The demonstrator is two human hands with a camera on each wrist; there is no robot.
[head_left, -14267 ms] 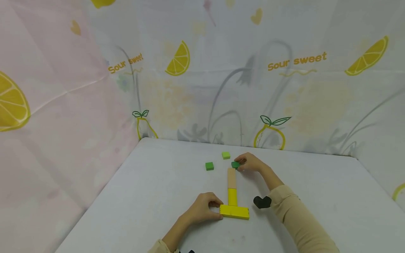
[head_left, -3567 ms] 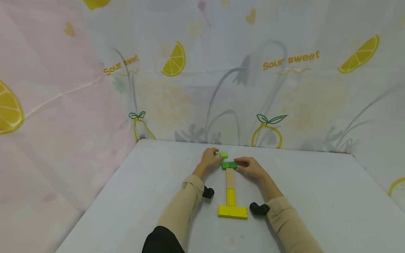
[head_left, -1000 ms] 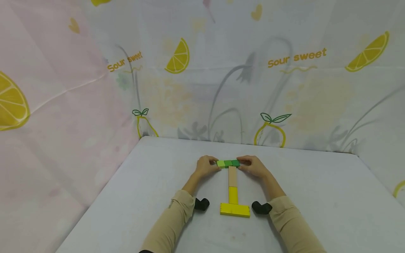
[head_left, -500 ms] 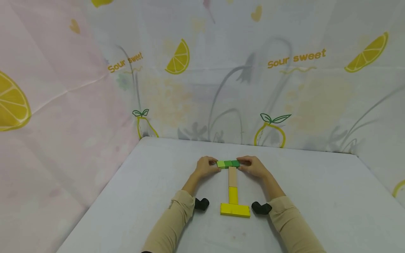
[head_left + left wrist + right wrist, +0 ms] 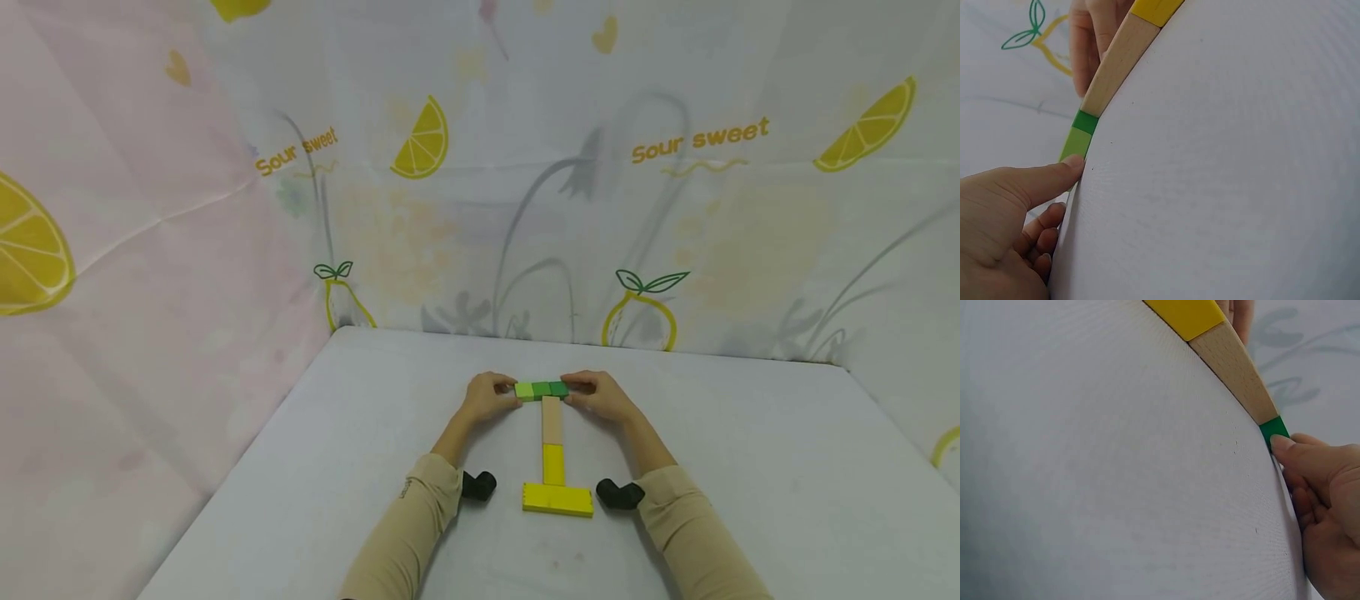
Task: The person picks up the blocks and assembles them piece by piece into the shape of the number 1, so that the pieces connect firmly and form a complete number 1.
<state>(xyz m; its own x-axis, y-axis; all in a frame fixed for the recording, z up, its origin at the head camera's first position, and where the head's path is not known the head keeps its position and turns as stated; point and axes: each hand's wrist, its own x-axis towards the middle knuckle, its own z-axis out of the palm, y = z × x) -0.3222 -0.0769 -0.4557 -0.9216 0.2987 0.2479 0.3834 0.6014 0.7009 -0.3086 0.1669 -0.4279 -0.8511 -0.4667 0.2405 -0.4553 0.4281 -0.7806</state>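
Observation:
Three small green blocks lie side by side in a row across the far part of the table: a light green block (image 5: pixel 524 390), a mid-green block (image 5: pixel 541 390) and a dark green block (image 5: pixel 558 388). My left hand (image 5: pixel 486 397) pinches the light green one, thumb (image 5: pixel 1074 162) on its near side. At the other end, my right hand (image 5: pixel 606 397) pinches the dark green one, its thumb (image 5: pixel 1282 443) on the near face. From the row's middle a plain wooden block (image 5: pixel 551 421) runs toward me, followed by a yellow block (image 5: pixel 553 464) and a crosswise long yellow block (image 5: pixel 557 498).
The white table (image 5: pixel 750 467) ends at a cloth backdrop (image 5: pixel 465 250) printed with lemons, close behind the green row. Dark wrist devices (image 5: pixel 478 485) on both forearms flank the yellow blocks.
Since the oldest frame, the scattered green blocks have come together in a row. My left hand left the long yellow block and took the light green one. Over the last second both hands stay put.

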